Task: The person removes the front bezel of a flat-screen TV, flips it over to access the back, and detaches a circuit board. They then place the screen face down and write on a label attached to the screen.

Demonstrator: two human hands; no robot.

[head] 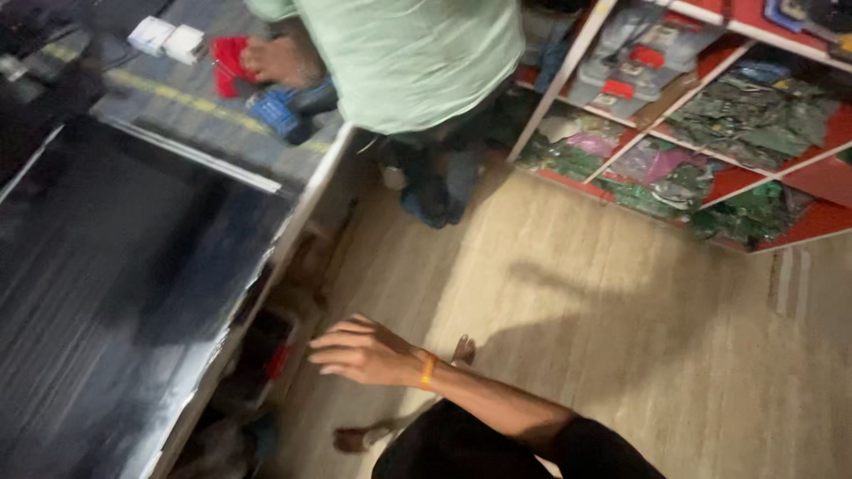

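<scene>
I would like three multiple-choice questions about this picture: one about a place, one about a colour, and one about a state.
1. Where are the green circuit boards?
A. On the red shelves
B. On the floor
C. On the dark panel

2. What colour is the band on the person's wrist?
A. Blue
B. Orange
C. White

3. How is the person's right hand?
A. Closed around a drill
B. Pressed flat on the floor
C. Open and empty, fingers spread

Answers:
1 A: the boards lie piled in the compartments of the red shelves at the upper right.
2 B: an orange band sits just behind the hand.
3 C: the hand hangs in the air beside the edge of the dark panel and holds nothing.
</scene>
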